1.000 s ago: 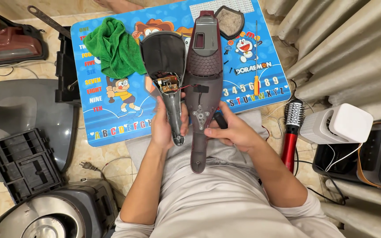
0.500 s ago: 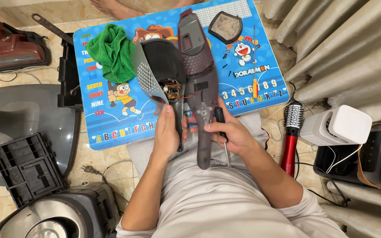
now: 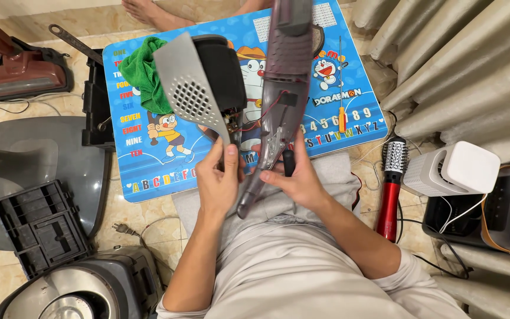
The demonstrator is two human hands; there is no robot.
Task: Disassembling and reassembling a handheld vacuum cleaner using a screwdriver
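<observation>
Currently both hands are up over the lap, each closed on one half of an opened handheld vacuum. Left hand (image 3: 218, 180) grips the lower end of the grey shell half (image 3: 191, 88), which has a perforated grille patch and tilts up to the left, with a black housing (image 3: 225, 71) just behind it. Right hand (image 3: 295, 180) is wrapped around the maroon translucent body half (image 3: 283, 88), which runs long and nearly upright, its tapered tail pointing down between the wrists. Thin red wires (image 3: 254, 121) run between the two halves, so the pieces sit just beside each other, still linked. A dark screwdriver handle (image 3: 288, 162) pokes out of the right fist. Behind them lies a blue cartoon play table (image 3: 149, 171), mostly covered by the vacuum parts. On it: a green cloth (image 3: 143, 74) at the left and a small orange-handled screwdriver (image 3: 341, 112) at the right. Left of the table sits a black toolbox (image 3: 97, 100); farther left, a red upright vacuum (image 3: 22, 74). On the floor at lower left, a black tray insert (image 3: 42, 227) and a grey round appliance (image 3: 84, 289). To the right, a red round hairbrush (image 3: 392, 183), a white box fan (image 3: 458, 171), and curtains (image 3: 444, 65).
</observation>
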